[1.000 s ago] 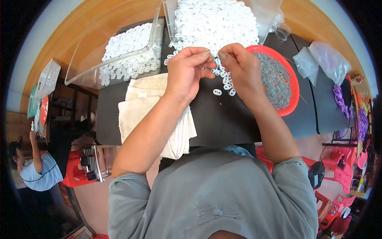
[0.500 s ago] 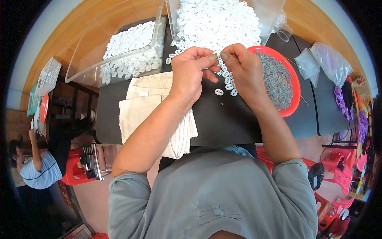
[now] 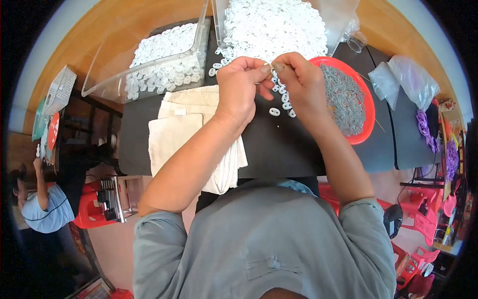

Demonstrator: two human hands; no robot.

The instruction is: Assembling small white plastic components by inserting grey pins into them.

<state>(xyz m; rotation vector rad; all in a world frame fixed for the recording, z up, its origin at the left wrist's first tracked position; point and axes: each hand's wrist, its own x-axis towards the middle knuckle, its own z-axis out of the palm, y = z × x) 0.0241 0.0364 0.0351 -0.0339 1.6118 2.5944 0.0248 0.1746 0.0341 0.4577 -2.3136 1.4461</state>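
Note:
Above the dark table, my left hand (image 3: 238, 89) and my right hand (image 3: 304, 84) meet fingertip to fingertip. The left thumb and forefinger pinch a small whitish piece (image 3: 268, 66), mostly covered by the fingers. My right thumb and forefinger are closed against the same spot; what they grip is hidden. Below the hands lie several loose white oval plastic pieces with two holes, one of them a separate piece (image 3: 274, 112). Just beyond my fingers rises a large heap of white pieces (image 3: 274, 30). Right of my right hand, a red basin (image 3: 369, 112) holds many thin grey pieces (image 3: 346, 97).
A clear plastic bin (image 3: 94, 88) with more white pieces stands at the far left. Folded cream cloths (image 3: 174, 137) lie beside my left forearm. Clear plastic bags (image 3: 411, 74) rest at the right. Another person (image 3: 50, 209) sits at the left, near a red stool (image 3: 89, 209).
Both hands stay together with only slight finger movement, the right fingers nearer the left ones. The whole view has shifted slightly. The other person at the left has leaned a little.

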